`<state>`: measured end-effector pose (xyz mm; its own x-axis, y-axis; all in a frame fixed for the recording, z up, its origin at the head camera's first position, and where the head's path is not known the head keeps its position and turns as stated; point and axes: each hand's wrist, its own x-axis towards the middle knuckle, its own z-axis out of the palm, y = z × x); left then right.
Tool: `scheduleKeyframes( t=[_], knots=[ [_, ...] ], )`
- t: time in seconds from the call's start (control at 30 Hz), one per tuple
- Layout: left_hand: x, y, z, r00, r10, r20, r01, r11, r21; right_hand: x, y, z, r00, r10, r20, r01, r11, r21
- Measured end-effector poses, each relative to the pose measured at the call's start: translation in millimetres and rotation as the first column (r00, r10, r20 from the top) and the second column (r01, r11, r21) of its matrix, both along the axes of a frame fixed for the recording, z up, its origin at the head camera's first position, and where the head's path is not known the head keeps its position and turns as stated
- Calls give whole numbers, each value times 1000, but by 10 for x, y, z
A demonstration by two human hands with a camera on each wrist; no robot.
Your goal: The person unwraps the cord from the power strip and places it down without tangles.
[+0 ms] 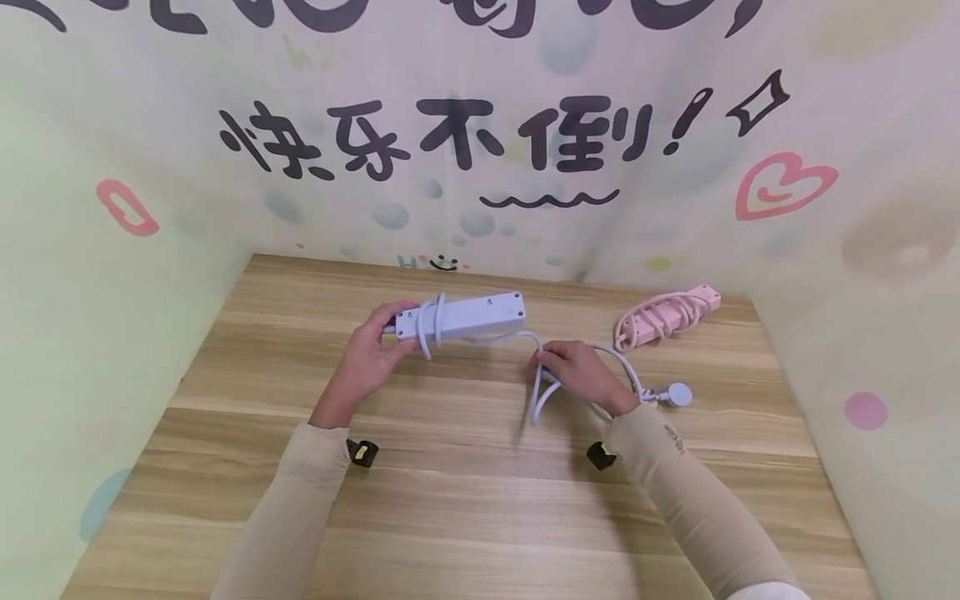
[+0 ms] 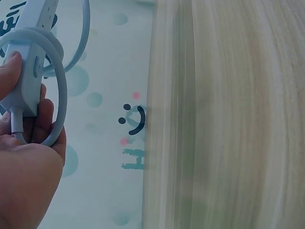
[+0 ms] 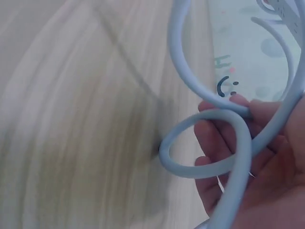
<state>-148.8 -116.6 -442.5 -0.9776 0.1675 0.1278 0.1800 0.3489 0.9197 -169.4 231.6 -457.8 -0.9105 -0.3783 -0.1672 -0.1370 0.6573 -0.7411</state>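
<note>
In the head view, my left hand grips the left end of a pale blue power strip, held up off the table. Its cord wraps around that end, and in the left wrist view the thumb presses on the strip's side. From there the cord runs across to my right hand, whose thumb and fingers pinch it. A loose cord loop hangs at the right fingers in the right wrist view. Beyond the right wrist lies the cord's round-faced plug.
A pink power strip, wound with its own cord, lies at the table's back right. The wooden table meets a printed cloth backdrop at the back, with cloth on both sides. Black wrist mounts sit under the sleeves.
</note>
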Motion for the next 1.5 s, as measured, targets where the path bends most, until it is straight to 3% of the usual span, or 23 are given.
scheduleKeyframes(
  t=[0.23,0.43,0.7,0.9,1.13,1.4,1.5],
  knots=[
    [24,50,-5,999,-36,21,36,999,-17,-86,11,127,989,-136,51,139,988,-67],
    [23,84,-12,998,-59,-13,58,998,-35,-152,57,242,970,-233,71,242,955,-174],
    [25,116,-26,996,-82,-21,81,996,-41,-176,98,378,943,-275,190,331,847,-417],
    [17,121,-51,996,-92,-6,91,995,-40,-172,112,542,935,-337,112,351,836,-422],
    [12,114,-58,995,-95,3,95,995,-32,-156,200,686,915,-383,125,398,807,-437],
    [5,102,-74,997,-75,34,77,996,-45,-82,259,849,933,-335,131,345,730,-591],
    [-4,98,-72,997,-51,57,54,997,-63,-34,267,905,948,-300,107,300,733,-610]
  ],
)
